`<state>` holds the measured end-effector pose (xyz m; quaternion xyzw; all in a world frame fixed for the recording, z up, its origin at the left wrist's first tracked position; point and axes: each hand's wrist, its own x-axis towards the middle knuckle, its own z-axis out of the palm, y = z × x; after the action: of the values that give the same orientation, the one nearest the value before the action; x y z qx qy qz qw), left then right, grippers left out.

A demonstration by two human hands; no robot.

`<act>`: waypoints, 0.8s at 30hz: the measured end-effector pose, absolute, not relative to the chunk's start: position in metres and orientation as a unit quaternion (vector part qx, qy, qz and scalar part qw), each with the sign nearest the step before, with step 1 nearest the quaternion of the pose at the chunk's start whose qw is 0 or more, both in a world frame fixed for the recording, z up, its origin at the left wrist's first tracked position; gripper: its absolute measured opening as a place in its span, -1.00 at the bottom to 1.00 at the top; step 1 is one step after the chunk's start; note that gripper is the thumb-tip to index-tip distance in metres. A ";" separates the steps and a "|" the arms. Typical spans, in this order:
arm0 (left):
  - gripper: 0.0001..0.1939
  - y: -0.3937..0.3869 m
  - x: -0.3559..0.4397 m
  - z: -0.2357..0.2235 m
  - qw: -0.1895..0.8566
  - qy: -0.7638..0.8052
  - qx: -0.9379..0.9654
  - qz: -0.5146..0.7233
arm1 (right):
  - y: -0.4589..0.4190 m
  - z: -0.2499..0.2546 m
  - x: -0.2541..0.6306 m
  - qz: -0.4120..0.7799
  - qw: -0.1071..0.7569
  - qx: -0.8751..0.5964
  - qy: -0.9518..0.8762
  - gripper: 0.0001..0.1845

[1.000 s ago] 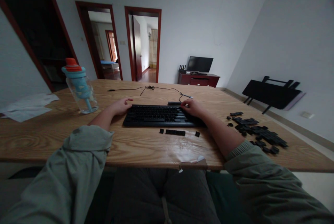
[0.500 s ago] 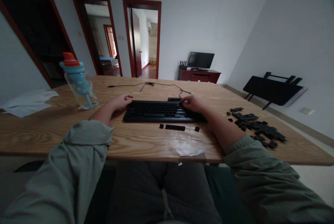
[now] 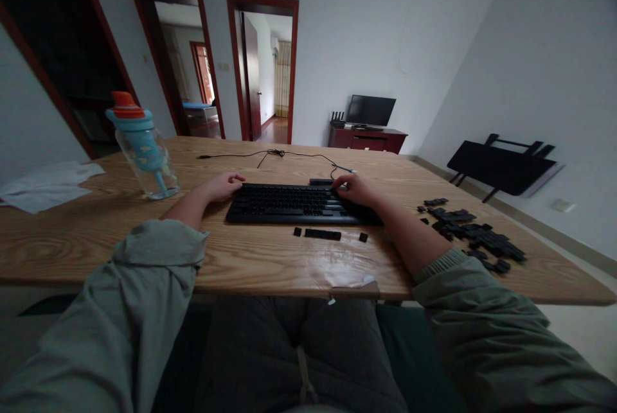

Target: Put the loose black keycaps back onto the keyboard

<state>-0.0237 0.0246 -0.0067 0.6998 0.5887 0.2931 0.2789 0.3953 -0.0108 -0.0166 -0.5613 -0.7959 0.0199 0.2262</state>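
Little has changed: the left hand [image 3: 223, 186], finger and thumb apart, stays by the left end of the black keyboard [image 3: 289, 202] on the table [image 3: 241, 259], while the right hand [image 3: 357, 190], its grip impossible to tell, stays at the keyboard's far right, so work remains on one spot.
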 end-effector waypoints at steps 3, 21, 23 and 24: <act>-0.57 0.025 -0.024 -0.007 0.284 0.597 0.697 0.278 | -0.010 -0.018 0.395 0.022 0.228 -0.561 -0.796 -0.73; -0.65 0.023 -0.021 -0.003 0.257 0.604 0.707 0.264 | -0.010 -0.016 0.396 0.023 0.186 -0.559 -0.808 -0.68; -0.68 0.025 -0.022 -0.004 0.258 0.608 0.702 0.266 | -0.011 -0.015 0.395 0.025 0.179 -0.565 -0.805 -0.67; -0.70 0.026 -0.022 -0.005 0.255 0.607 0.703 0.269 | -0.011 -0.015 0.394 0.023 0.178 -0.568 -0.803 -0.67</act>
<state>-0.0221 0.0262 -0.0046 0.7033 0.6069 0.2686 0.2549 0.3940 -0.0113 -0.0152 -0.5685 -0.8029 0.0231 0.1779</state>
